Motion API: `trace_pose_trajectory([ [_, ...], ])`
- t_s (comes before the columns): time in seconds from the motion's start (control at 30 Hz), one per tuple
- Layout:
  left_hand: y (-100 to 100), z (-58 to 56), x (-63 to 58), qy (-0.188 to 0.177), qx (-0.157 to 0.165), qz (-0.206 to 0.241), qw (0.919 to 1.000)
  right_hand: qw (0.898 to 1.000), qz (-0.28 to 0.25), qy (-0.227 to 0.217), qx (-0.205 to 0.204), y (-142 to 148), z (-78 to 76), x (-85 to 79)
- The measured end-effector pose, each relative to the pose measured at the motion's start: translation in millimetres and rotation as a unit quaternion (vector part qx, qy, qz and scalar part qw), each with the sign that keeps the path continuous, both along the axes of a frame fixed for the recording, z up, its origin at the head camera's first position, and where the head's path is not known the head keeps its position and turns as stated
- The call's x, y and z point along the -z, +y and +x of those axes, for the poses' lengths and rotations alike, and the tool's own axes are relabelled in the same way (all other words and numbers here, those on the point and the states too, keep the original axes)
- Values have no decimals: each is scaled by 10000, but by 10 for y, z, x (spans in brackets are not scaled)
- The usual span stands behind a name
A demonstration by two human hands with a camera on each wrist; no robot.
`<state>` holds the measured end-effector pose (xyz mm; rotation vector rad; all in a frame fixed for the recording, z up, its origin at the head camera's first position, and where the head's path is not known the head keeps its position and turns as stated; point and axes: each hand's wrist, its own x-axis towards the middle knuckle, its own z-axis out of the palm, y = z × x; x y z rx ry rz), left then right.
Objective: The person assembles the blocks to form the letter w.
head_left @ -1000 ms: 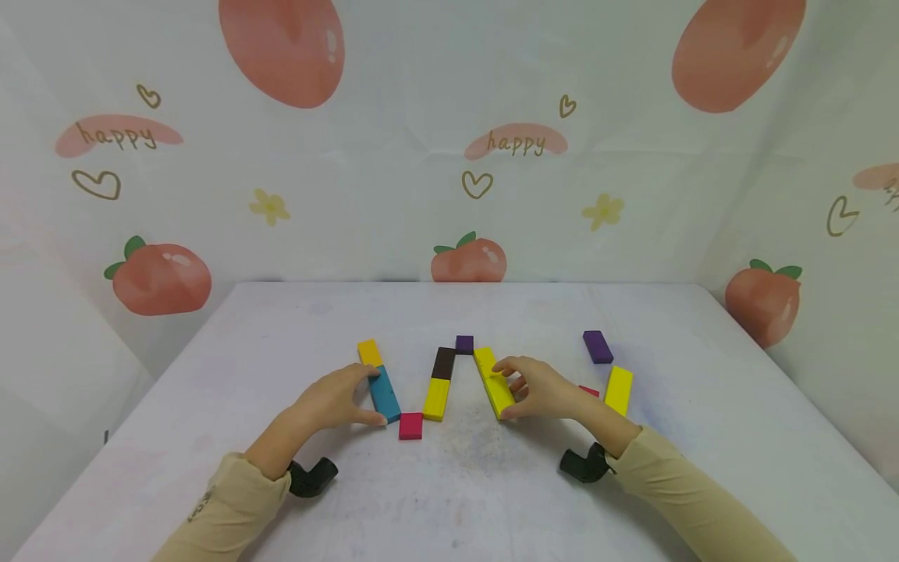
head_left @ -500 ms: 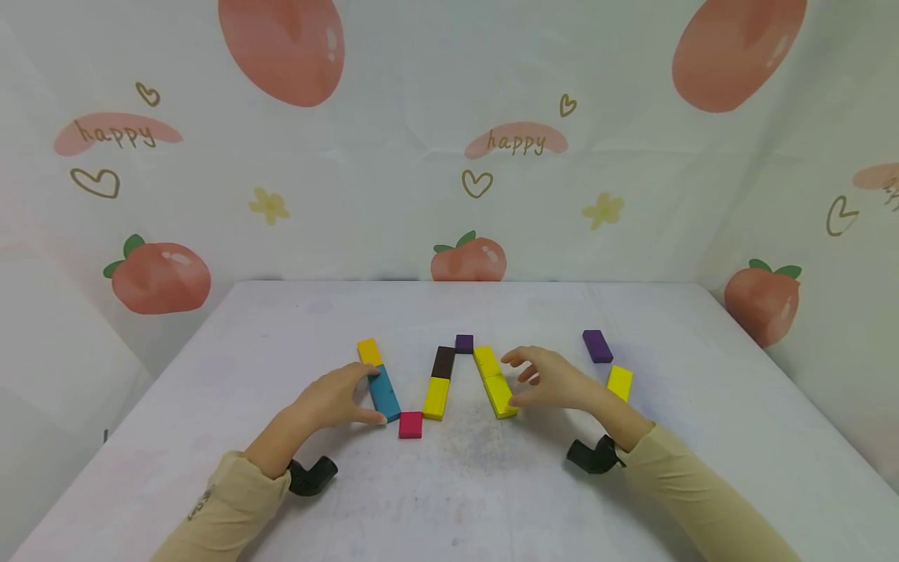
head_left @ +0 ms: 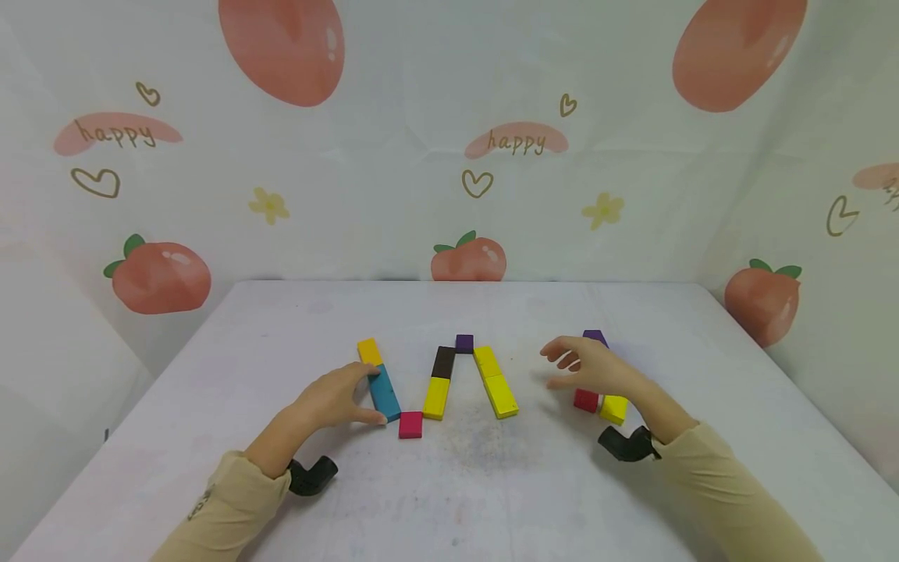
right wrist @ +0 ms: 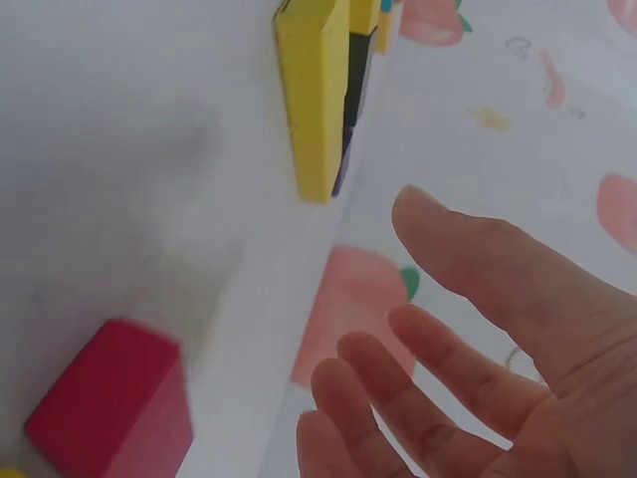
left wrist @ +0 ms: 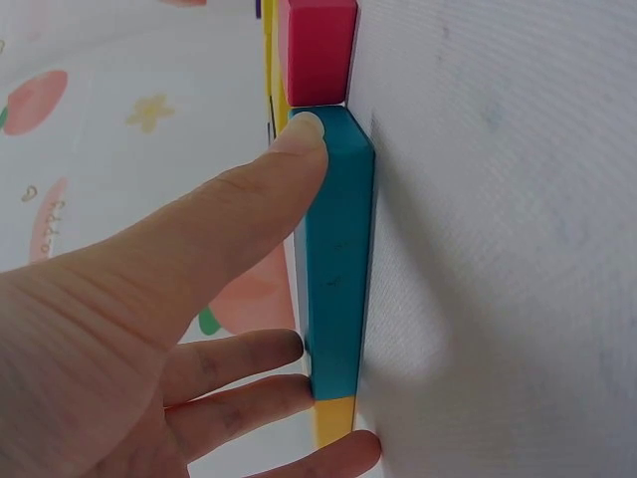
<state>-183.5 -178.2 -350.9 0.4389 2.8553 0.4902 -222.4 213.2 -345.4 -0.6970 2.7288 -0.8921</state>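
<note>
My left hand point(head_left: 335, 396) rests at a long blue block point(head_left: 385, 394), fingers extended. In the left wrist view the thumb lies on the blue block's end point(left wrist: 338, 229) beside the red block, and the fingertips reach along its side to the orange block point(left wrist: 334, 422). My right hand point(head_left: 597, 367) hovers right of two yellow blocks point(head_left: 495, 382) set end to end, holding nothing. Its fingers are relaxed and spread in the right wrist view. Beneath it lie a red block point(head_left: 586, 400) and a yellow block point(head_left: 614, 409), partly hidden, with a purple block point(head_left: 595, 336) behind.
A zigzag row runs across the table: the orange and blue blocks, a small red block point(head_left: 410, 425), a yellow block point(head_left: 436, 399), a dark brown block point(head_left: 443, 363), a small purple block point(head_left: 464, 343), then the yellow pair. A printed cloth point(head_left: 393, 234) hangs behind the table.
My right hand has left the yellow pair and moved right, over the loose red, yellow and purple blocks. The left hand has stayed at the blue block.
</note>
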Motion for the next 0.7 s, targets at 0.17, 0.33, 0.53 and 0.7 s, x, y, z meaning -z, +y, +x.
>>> trace_pose_trajectory([
  [0.17,-5,-3,15,11,0,1,10000,9998,80,-160,-42,148,-11,42],
  [0.33,-6,-5,19,22,-1,12,10000,9994,130,-295,-140,251,-3,74],
  [0.53,-3,-3,16,11,-14,-1,10000,9984,227,-512,-91,303,29,93],
  [0.7,-2,-1,16,0,-20,45,10000,9977,328,-582,-125,342,49,122],
])
